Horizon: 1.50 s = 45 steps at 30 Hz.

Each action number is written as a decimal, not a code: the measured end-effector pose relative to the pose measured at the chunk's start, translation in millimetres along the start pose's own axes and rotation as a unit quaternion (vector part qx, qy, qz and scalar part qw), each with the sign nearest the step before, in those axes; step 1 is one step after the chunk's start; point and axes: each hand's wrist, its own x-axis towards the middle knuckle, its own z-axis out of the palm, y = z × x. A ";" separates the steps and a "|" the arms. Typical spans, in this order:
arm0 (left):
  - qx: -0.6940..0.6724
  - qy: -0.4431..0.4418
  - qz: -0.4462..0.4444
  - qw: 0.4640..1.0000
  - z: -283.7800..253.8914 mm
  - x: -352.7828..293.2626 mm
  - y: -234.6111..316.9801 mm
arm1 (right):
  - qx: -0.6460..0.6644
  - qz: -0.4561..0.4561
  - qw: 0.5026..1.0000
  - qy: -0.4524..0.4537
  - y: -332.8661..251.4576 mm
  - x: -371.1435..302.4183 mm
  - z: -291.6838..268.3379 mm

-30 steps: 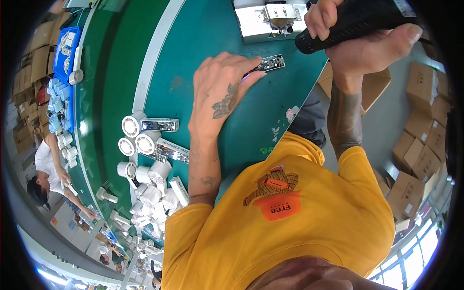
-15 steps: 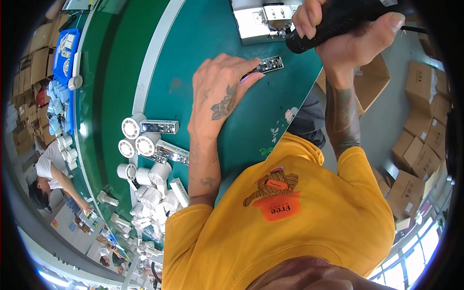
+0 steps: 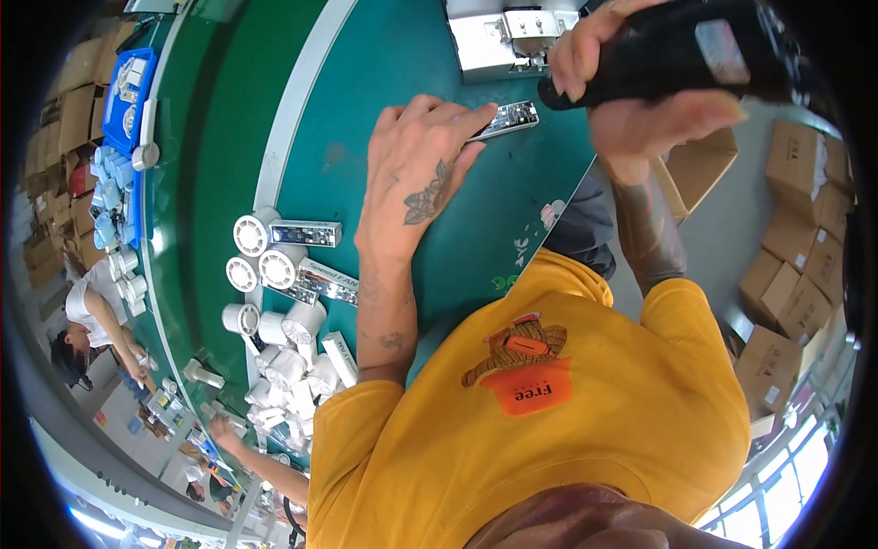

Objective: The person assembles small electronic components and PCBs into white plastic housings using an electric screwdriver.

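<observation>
My left hand is closed at the fingertips on a narrow fan housing with a circuit board, which lies on the green work surface. Its near end is hidden under my fingers. My right hand grips a black electric screwdriver, raised above the table's right edge. The tool's narrow end points left, a little above and right of the housing. Just beyond stands a shiny metal box with an open mechanism. Beside my left forearm lie similar open housings attached to round white fan heads.
A pile of white fan parts sits at the left near my elbow. Past the green conveyor belt are a blue tray and a co-worker. Another person's arm reaches in at lower left. Cartons stand on the right.
The screwdriver's rear end has swung nearer and its body looks larger. My left hand has barely shifted with the housing. Another person's arm has come in at the lower left.
</observation>
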 end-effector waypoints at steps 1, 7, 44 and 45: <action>0.003 0.000 0.005 1.000 1.7 -1.6 -0.1 | 0.032 -0.034 0.997 -0.055 7.5 1.3 -5.2; -0.007 -0.018 0.003 1.000 8.4 2.7 10.8 | -0.261 0.070 0.958 0.094 6.1 47.8 51.3; -0.082 -0.040 -0.082 0.992 -23.8 -12.8 -15.1 | -0.614 0.257 0.746 -0.003 8.7 2.4 65.5; -0.098 -0.051 -0.108 0.988 -24.4 -12.2 -15.0 | -0.607 0.252 0.754 0.015 8.7 5.3 66.6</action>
